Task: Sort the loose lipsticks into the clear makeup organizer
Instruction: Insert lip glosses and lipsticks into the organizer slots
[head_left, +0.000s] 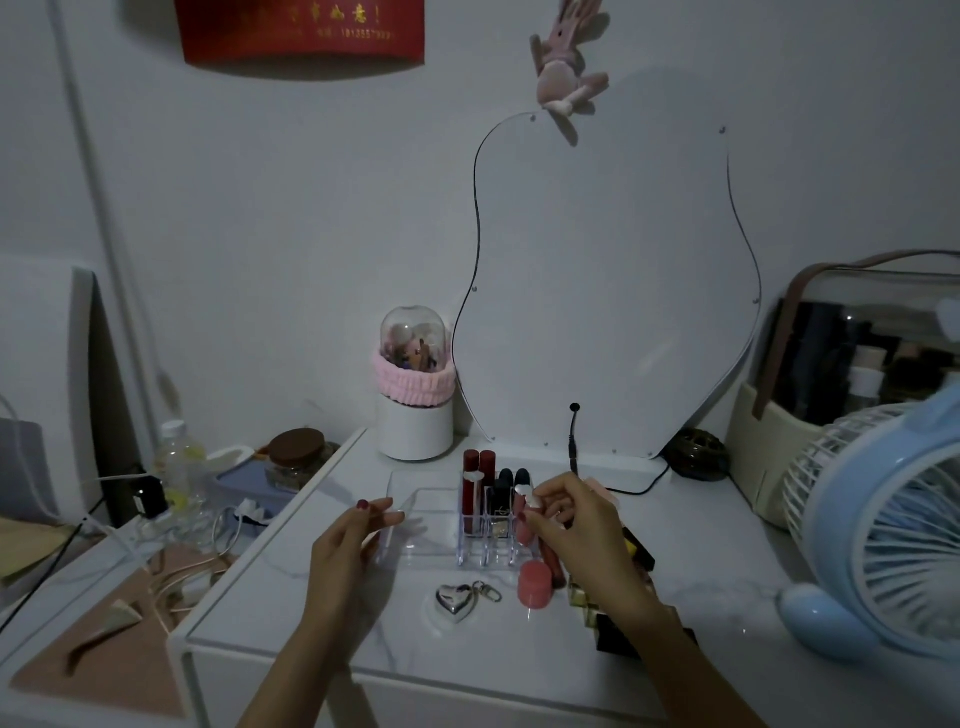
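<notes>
The right hand (563, 512) is curled around a pink lipstick with a white heart on its cap (523, 512), holding it at the right end of the clear plastic makeup organizer (415, 512). The left hand (353, 530) rests on the left front corner of the organizer, with its fingers mostly straight and its thumb beside them.

Inside the organizer, at the back, stand two dark red lipsticks (479, 486) with a white heart on them. Next to them are two black lipsticks (511, 488) in their slots. The wide tray part on the left has nothing I can make out in it.

Just in front of the organizer lies a fat pink tube (534, 583) and a shiny silver heart keychain (456, 598). To the right of it, partly hidden under the right arm, lie some dark and gold lipstick boxes (636, 556).

Behind the organizer leans a wavy-edged mirror (613, 291). Far to the right is a blue and white fan (883, 525).
</notes>
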